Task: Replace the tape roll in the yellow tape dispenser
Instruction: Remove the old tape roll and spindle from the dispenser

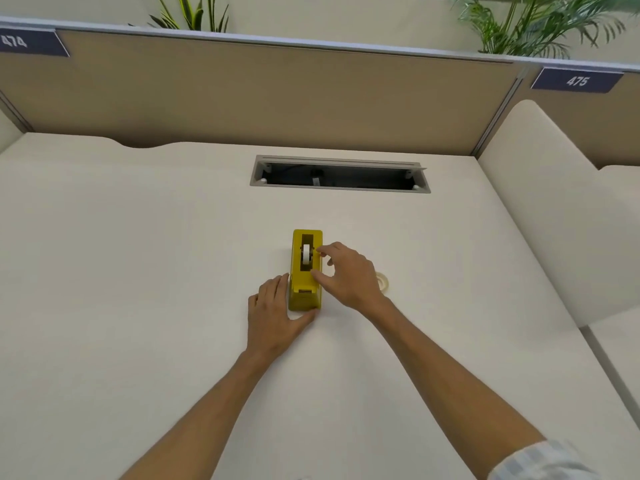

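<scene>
one yellow tape dispenser (306,271) lengthwise away from the person, cutter end nearest

The yellow tape dispenser (306,271) looks like smooth plastic with a slight sheen. The white roll (306,253) sitting in it is matt, papery looking. The surface (138,254) is a pale matt laminate, no glare. The far partition (277,95) looks like tan woven cloth with a metal top rail (277,41).
</scene>
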Tool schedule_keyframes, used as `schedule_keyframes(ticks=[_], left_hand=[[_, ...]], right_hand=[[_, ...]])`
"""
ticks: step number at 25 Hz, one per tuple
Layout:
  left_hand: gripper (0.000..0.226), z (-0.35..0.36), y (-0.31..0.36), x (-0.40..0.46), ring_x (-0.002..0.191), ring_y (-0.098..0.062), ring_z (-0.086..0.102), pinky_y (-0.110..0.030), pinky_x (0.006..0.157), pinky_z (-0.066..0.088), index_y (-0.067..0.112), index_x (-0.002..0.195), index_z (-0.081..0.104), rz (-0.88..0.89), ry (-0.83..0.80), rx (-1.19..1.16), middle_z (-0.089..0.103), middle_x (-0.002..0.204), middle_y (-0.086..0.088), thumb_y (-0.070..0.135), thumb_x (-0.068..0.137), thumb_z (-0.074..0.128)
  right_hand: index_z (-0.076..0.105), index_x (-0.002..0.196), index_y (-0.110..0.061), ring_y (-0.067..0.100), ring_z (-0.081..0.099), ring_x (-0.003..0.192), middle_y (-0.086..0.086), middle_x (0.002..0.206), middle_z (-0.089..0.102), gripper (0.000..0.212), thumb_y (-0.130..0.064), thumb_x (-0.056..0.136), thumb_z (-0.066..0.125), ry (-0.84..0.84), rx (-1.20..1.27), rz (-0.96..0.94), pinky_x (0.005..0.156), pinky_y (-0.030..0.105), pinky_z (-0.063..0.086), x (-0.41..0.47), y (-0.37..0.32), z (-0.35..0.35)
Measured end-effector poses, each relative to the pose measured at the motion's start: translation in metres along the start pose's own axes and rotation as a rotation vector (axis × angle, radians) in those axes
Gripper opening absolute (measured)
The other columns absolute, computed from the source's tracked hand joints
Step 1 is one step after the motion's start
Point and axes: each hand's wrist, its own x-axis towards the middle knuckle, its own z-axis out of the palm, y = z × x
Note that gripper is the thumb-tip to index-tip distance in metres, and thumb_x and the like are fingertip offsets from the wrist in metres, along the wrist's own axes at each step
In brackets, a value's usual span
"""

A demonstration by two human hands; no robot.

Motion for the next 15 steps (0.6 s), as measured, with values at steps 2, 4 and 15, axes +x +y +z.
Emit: schedule_keyframes(ticks=[2,4,15], left_hand=[[0.083,0.002,0.0,0.002,0.119,-0.021,0.052,-0.036,0.092,0.041,0.014,0.129,0.05,-0.005,-0.018,0.015,0.058,0.128,-0.003,0.074,0.071,0.053],[0.086,0.004,-0.002,0.003,0.122,-0.021,0.049,-0.037,0.093,0.041,0.015,0.132,0.049,-0.008,-0.036,0.037,0.056,0.13,-0.002,0.074,0.07,0.054],[0.088,0.009,-0.005,0.003,0.125,-0.023,0.047,-0.039,0.095,0.04,0.014,0.136,0.044,0.004,-0.046,0.089,0.053,0.134,-0.005,0.075,0.074,0.051]], right_hand=[[0.056,0.13,-0.024,0.015,0.063,0.098,-0.008,0.123,0.058,0.051,-0.047,0.085,0.062,0.005,-0.01,-0.009,0.075,0.033,0.051,0.007,0.0,0.003],[0.055,0.131,-0.023,0.016,0.063,0.097,-0.008,0.123,0.056,0.053,-0.047,0.084,0.063,0.005,-0.003,-0.014,0.074,0.032,0.05,0.013,0.0,0.005],[0.06,0.129,-0.02,0.02,0.062,0.092,-0.001,0.123,0.054,0.049,-0.045,0.087,0.065,-0.059,-0.082,-0.075,0.075,0.031,0.047,0.032,-0.003,0.0]])
